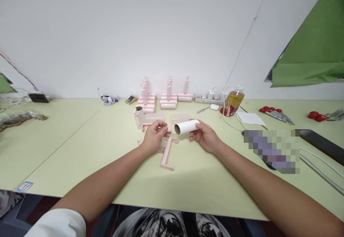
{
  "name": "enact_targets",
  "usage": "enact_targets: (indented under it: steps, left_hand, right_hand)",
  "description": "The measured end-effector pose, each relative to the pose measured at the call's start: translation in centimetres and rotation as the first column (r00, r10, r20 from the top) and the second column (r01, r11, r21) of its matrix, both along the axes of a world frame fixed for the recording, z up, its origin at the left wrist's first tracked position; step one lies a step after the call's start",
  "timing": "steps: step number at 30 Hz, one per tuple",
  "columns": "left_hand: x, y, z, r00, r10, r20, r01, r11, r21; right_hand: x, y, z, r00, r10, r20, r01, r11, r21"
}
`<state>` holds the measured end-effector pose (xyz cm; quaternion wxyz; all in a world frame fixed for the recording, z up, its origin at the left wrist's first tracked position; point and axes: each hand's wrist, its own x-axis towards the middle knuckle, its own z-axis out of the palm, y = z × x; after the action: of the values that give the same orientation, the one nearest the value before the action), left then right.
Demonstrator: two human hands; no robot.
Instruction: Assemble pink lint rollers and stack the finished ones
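Note:
In my right hand [205,136] is a white lint roller refill [186,126] with a brown cardboard core, gripped near its right end. Its open end faces left, towards my left hand [155,135]. The fingers of that hand are pinched around a small pale pink part [169,130], mostly hidden by them. Just below lies a pink U-shaped roller frame [166,154], touching nothing of the refill. Behind my left hand stand a pink handle [137,118] and another upright roll [141,112]. Two clear pinkish covers [155,118] lie farther back.
Several pink lint rollers [168,102] are lined up by the wall. To the right are a power strip [208,100], a screwdriver [203,110], a bottle of yellow liquid [233,101], red-capped tools [276,114] and a black phone [322,143]. White cables [322,170] cross the right side.

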<state>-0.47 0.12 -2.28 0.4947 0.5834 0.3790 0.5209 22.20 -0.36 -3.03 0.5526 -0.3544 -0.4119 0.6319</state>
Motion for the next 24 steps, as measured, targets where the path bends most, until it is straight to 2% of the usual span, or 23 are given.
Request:
enact_targets:
  steps: [2, 5, 9, 13, 20, 22, 24]
  left_hand:
    - [0.0, -0.1, 0.0, 0.999, -0.034, -0.009, 0.034, 0.999, 0.008]
    - [0.0, -0.3, 0.0, 0.993, -0.118, -0.018, 0.119, 0.992, 0.039]
    - [-0.1, -0.7, -0.1, 0.975, -0.222, -0.022, 0.223, 0.971, 0.084]
    - [-0.2, -1.1, 0.0, 0.957, -0.284, -0.052, 0.289, 0.951, 0.113]
    - [0.0, -1.7, 0.6, 0.884, -0.468, 0.0, 0.467, 0.882, 0.067]
    - [0.0, -1.8, 0.6, 0.871, -0.491, -0.005, 0.49, 0.869, 0.062]
    - [-0.1, -1.8, 0.5, 0.879, -0.471, -0.074, 0.476, 0.871, 0.119]
  right_hand:
    - [0.0, 0.0, -0.1, 1.0, 0.017, -0.015, -0.017, 1.0, -0.004]
    - [-0.3, -0.5, 0.1, 0.993, 0.118, -0.025, -0.119, 0.993, -0.015]
    - [-0.9, -1.7, 0.6, 0.955, 0.284, -0.087, -0.286, 0.958, -0.017]
    - [-1.2, -2.2, 0.6, 0.915, 0.385, -0.118, -0.394, 0.918, -0.055]
    - [-1.3, -2.0, -0.2, 0.911, 0.389, -0.133, -0.405, 0.907, -0.116]
    - [-1.5, -2.0, -0.3, 0.915, 0.379, -0.14, -0.397, 0.906, -0.144]
    - [-1.6, -2.0, -0.1, 0.926, 0.35, -0.144, -0.371, 0.914, -0.167]
